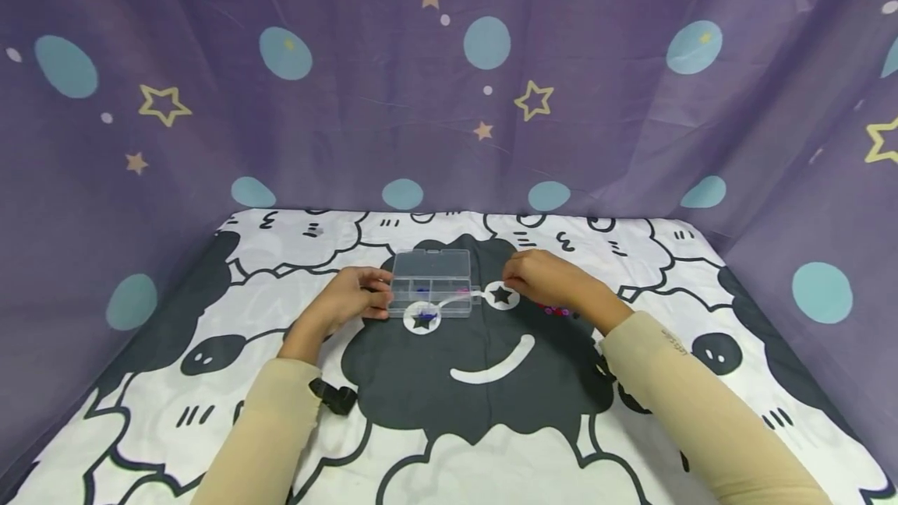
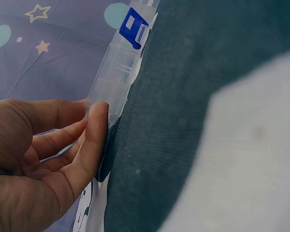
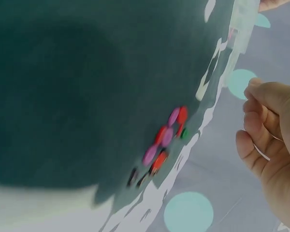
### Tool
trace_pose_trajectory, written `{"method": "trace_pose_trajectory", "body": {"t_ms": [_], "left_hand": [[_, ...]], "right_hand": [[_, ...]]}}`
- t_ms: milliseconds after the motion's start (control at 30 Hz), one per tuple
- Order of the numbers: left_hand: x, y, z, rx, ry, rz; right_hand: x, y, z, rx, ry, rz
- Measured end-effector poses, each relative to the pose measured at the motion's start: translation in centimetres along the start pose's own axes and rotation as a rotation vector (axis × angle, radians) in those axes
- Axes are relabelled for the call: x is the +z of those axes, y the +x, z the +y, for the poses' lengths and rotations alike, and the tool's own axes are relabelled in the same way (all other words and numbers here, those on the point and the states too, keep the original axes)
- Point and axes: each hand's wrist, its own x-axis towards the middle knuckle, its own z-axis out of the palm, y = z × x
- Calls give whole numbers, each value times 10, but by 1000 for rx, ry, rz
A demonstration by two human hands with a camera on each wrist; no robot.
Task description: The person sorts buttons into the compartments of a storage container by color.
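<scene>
A clear plastic compartment box (image 1: 400, 307) stands with its lid (image 1: 431, 264) raised at the back. My left hand (image 1: 355, 292) grips its left end, thumb at the near side and fingers behind, as the left wrist view shows. A blue piece (image 2: 134, 28) shows at the box wall, and a little pink shows in a right compartment. My right hand (image 1: 542, 277) is raised right of the box, its thumb and index fingertips (image 3: 254, 83) together; I cannot tell whether something small is between them. Several small round button-like pieces (image 3: 167, 137), red, purple, green and black, lie below it.
The table cloth (image 1: 421, 396) has dark and white sheep prints. A purple curtain (image 1: 449, 139) with stars and blue dots hangs behind and at both sides. A black strap piece (image 1: 333, 396) sits at my left sleeve.
</scene>
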Motion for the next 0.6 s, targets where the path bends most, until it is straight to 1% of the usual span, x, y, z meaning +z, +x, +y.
{"method": "trace_pose_trajectory", "body": {"t_ms": [167,233,467,600], "left_hand": [[-3,-3,0,-1,10,10],[-4,-4,0,1,10,12],[-1,-2,0,10,11,-3],[-1,-2,1,4,12,7]], "right_hand": [[-2,-13,7,13,7,3],[-2,-19,10,22,9,-10],[-8,-47,22,58,-6,-27],[-10,-58,28,82,-5,-46]]}}
